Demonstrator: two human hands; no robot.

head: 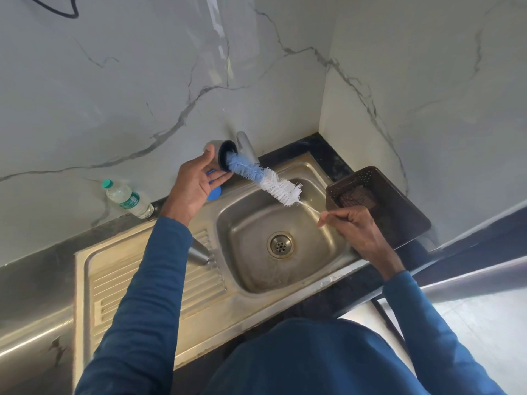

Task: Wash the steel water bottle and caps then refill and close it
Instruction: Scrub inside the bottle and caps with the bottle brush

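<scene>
— So, where is your steel cap [219,151] right now?

— You hold it up over the back rim of the sink [288,273], just in front of the tap [245,143]. Your left hand [194,183] grips it, thumb on the steel side and fingers curled beneath, with its dark opening turned toward the basin. Most of its body is hidden behind your palm.

— And the brush?

— The blue end of the bottle brush [263,179] sits inside the cap's mouth; the white bristles trail out over the basin. Your right hand [352,228] is clenched round the thin wire handle, pinching it between thumb and forefinger. The wire is pale and hard to make out against the steel.

— What can't you tell?

— A blue object [214,192] peeks out under your left hand; only an edge shows, so I cannot say what it is. A steel piece [198,252] lies on the ribbed drainboard, half hidden by your left sleeve; it may be the bottle or part of it.

— Count the rest for me.

— One drain [281,244] in the basin. One clear plastic water bottle [128,199] with a green cap, leaning against the marble wall on the left. One brown plastic basket [379,206] on the counter to the right, holding something dark that is hard to identify.
</scene>
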